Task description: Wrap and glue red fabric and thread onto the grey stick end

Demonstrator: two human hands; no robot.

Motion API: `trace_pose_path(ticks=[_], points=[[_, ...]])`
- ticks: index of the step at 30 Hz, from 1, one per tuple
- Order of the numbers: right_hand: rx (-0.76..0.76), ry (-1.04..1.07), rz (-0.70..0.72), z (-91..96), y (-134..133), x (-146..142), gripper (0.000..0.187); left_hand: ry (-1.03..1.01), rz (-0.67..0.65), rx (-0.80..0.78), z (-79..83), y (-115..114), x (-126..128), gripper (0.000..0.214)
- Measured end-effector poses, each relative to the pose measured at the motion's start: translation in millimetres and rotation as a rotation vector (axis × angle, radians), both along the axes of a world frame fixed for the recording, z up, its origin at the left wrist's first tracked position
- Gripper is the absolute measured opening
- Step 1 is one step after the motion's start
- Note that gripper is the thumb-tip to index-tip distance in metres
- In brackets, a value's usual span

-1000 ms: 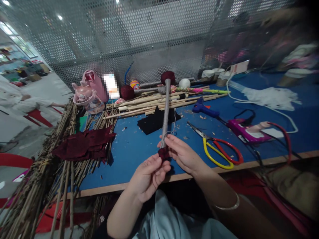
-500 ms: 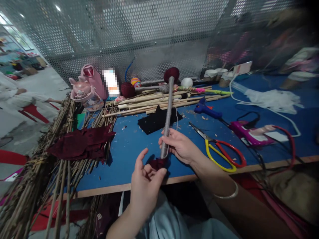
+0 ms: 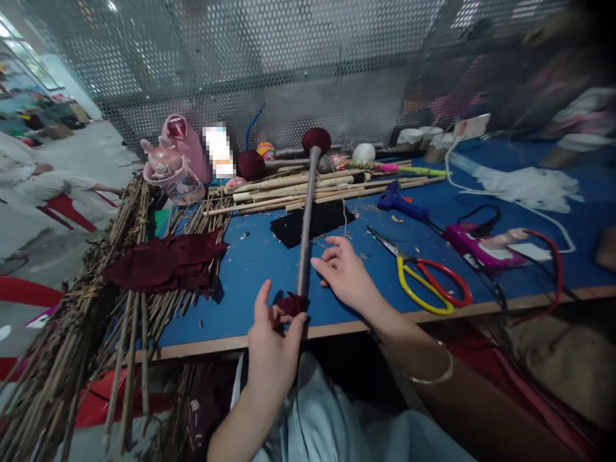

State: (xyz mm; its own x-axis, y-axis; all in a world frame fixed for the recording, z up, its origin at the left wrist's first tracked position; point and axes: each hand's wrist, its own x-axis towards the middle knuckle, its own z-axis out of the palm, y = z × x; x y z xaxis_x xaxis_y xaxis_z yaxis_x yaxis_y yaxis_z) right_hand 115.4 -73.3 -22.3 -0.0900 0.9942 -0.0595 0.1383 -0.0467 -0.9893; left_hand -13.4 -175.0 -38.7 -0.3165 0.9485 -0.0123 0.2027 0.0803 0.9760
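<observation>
A long stick (image 3: pixel 307 221) wrapped in grey yarn leans over the table, with a dark red ball (image 3: pixel 316 140) at its far end. Crumpled dark red cloth (image 3: pixel 291 303) surrounds its near end. My left hand (image 3: pixel 276 340) is closed on that end, thumb and fingers at the cloth, index finger raised. Just right of the shaft, my right hand (image 3: pixel 345 273) has curled fingers with a thin strand of grey yarn (image 3: pixel 344 208) running to them; the exact grip is partly hidden. The strand leads back towards a small grey yarn ball (image 3: pixel 326 165).
Scissors (image 3: pixel 423 276), a blue glue gun (image 3: pixel 402 204) and a purple device (image 3: pixel 481 249) lie to the right. Black cloth (image 3: pixel 332 221) lies under the stick. Bare sticks (image 3: pixel 269 197) lie behind. Dark red cloth pieces (image 3: pixel 166 263) rest on bundled twigs (image 3: pixel 103 308) at left.
The stick has tilted so its ball end sits further left. My right hand has come off the shaft and stands slightly right of it. My left hand stays at the cloth end.
</observation>
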Motion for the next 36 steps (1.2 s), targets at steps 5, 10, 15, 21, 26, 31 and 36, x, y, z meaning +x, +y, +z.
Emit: trace_pose_path(ticks=[5,10,15,21,26,31,36], points=[[0.331,-0.330,0.175,5.6,-33.9,4.8,0.025,0.163,-0.039,-0.001,3.5,3.8,-4.8,0.068],[0.390,-0.510,0.210,-1.1,-45.3,5.0,0.011,0.128,-0.012,0.008,-0.6,2.9,-5.7,0.067],[0.392,-0.491,0.122,-8.8,-45.5,11.4,0.005,0.179,0.060,0.035,-1.3,0.9,-4.4,0.067],[-0.087,0.048,0.139,0.4,-18.4,4.6,0.025,0.264,0.099,0.020,6.1,2.2,-3.1,0.066],[-0.402,0.398,0.296,6.0,-2.2,-15.3,0.016,0.002,0.112,0.082,5.7,-0.2,6.3,0.069],[-0.453,0.541,0.311,7.7,-0.1,-23.0,0.007,-0.145,0.119,-0.015,-0.3,-10.1,6.0,0.039],[-0.475,0.597,0.317,5.1,2.1,-24.1,0.005,0.170,0.032,-0.027,1.8,-4.1,-3.3,0.028]])
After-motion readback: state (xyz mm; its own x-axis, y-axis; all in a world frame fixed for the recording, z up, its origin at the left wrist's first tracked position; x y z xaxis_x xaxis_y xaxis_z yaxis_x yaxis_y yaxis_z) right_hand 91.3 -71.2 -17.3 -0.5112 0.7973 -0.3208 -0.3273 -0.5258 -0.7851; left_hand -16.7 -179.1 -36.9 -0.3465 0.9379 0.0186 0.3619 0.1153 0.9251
